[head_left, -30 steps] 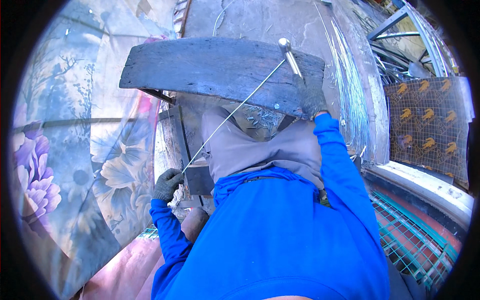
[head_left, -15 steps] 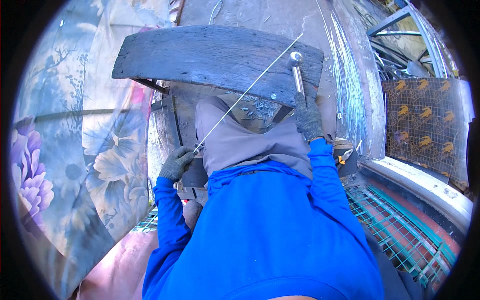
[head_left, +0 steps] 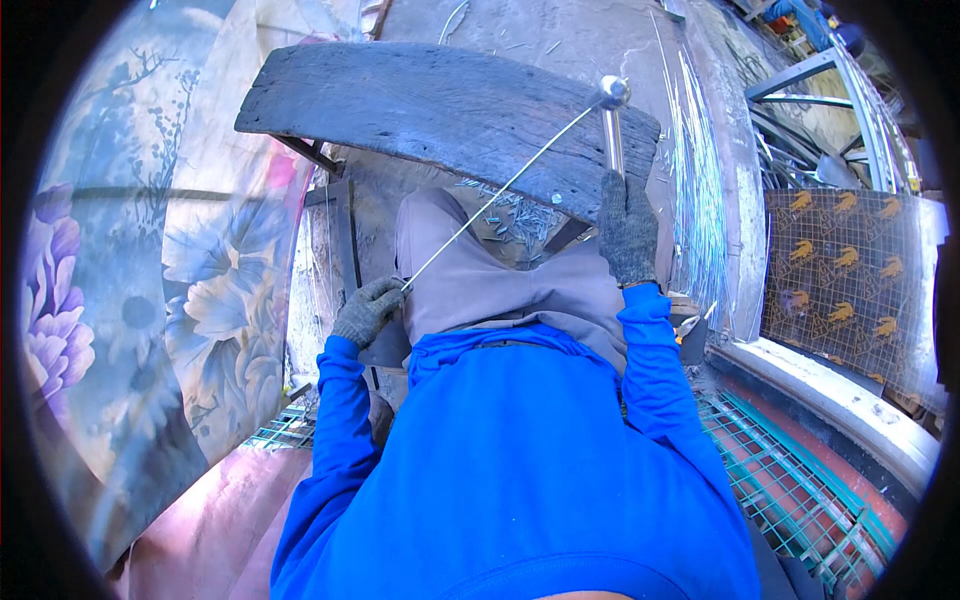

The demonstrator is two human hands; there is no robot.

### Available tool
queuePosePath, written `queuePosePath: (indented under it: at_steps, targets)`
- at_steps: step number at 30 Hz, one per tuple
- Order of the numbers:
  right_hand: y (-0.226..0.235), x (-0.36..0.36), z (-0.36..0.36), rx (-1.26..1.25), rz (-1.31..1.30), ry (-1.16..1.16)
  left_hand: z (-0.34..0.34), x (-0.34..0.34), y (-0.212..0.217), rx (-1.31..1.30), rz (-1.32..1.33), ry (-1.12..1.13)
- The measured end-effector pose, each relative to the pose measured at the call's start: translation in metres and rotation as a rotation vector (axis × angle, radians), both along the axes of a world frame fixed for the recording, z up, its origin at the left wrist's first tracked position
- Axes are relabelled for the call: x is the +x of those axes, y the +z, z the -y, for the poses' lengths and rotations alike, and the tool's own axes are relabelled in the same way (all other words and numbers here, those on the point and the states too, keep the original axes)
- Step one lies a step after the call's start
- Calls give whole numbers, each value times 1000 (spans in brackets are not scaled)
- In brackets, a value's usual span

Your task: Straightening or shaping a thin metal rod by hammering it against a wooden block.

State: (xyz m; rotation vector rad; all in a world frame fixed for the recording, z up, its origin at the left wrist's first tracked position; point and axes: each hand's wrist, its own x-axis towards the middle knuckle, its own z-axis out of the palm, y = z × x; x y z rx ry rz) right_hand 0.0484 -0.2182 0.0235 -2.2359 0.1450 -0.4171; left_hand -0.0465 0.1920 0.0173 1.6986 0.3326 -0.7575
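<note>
Closed in a grey glove, my left hand pinches the near end of a thin metal rod. The rod slants up and to the right across a dark wooden bench. Its far end meets the head of a shiny metal hammer over the bench's right part; whether they touch I cannot tell. My right hand, gloved too, is wrapped round the hammer's handle at the bench's near right corner. A small round shiny piece lies near the bench's front edge.
Short cut metal pieces lie on the floor beyond my lap. Long thin rods are bundled to the right of the bench. Pliers with orange on them rest by my right forearm. A flowered cloth hangs at left, green wire mesh at lower right.
The hammer head has come to the rod's far end, where a gap showed before. My left hand still holds the rod. The whole view has shifted slightly.
</note>
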Motion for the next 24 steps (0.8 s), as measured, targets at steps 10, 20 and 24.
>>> queuePosePath:
  at_steps: [10, 20, 24]
  targets:
    - [-17, 10, 1, -2, -375, 109, -6, 0, 1, 46, 83, -75]
    - [-43, -20, 18, -30, -353, 142, -26, 0, -1, 109, 22, -54]
    - [-8, -19, -11, -18, -134, 140, -23, 1, 6, 205, 33, -98]
